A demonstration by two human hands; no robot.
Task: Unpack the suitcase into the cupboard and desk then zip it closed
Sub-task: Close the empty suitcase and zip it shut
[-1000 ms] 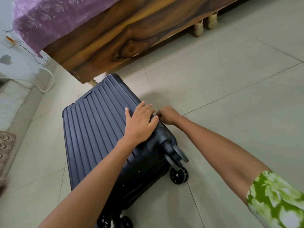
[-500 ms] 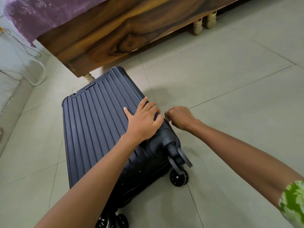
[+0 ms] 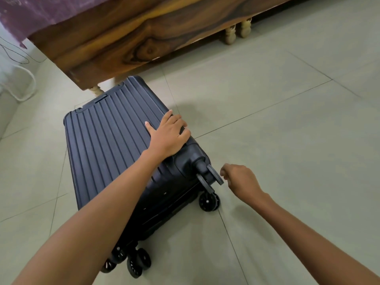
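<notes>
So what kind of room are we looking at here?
Most likely a bedroom: a wooden bed frame on turned legs, a purple bedspread draped over it, and a dark suitcase lying on the tiled floor.

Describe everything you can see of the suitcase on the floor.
The suitcase is a dark navy hard shell with lengthwise ribs, looking like plastic. It lies flat and closed on the tiled floor, its far end near the wooden bed frame, its black wheels at the near end. The left hand rests on its right edge; the right hand is beside a wheel, apparently not touching.
</notes>
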